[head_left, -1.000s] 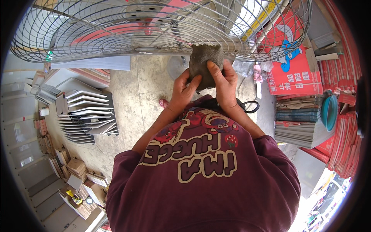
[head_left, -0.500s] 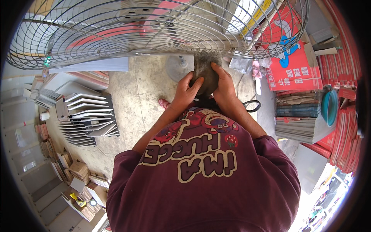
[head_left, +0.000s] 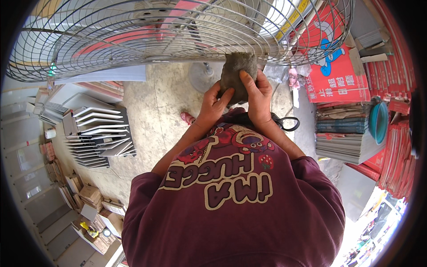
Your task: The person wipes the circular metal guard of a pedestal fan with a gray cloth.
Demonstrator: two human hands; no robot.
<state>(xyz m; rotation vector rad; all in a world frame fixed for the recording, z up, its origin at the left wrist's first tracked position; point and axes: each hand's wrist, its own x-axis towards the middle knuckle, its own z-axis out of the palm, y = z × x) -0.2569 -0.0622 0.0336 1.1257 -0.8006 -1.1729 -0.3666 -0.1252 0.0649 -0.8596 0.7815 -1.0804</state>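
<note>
Grey cloth-like piece (head_left: pixel 234 74) in both hands (head_left: pixel 213 105) (head_left: pixel 259 101)

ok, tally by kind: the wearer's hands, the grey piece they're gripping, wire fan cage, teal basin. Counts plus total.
Hands: 2 (left hand, right hand, both on the grey piece)
Grey piece: 1
Wire fan cage: 1
Teal basin: 1 visible, at the right
Total: 5
</note>
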